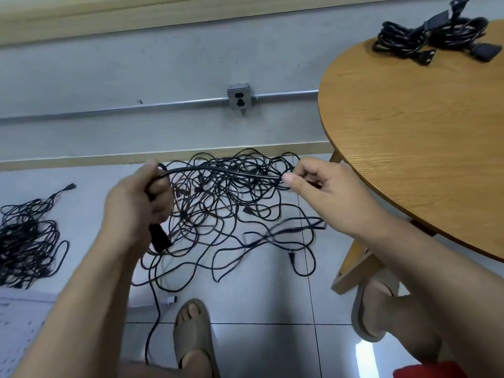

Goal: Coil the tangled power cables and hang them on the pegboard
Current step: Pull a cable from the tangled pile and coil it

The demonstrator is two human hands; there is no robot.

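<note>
The pegboard (19,323) lies on the floor at lower left, cut off by the frame. The left grip (141,197) curls round a cable (218,171), hiding part of its plug (161,240). The right grip (316,186) pinches the same cable further along. Beyond, the tangle (231,208) sprawls on the floor, one loop blurred. Coils (425,42) sit at the surface's (422,145) far edge.

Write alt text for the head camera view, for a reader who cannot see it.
A person's left hand grips a black power cable while the right hand pinches it further along, stretching it above a tangled pile of cables on the tiled floor. Coiled cables lie on a round wooden table at right.
</note>
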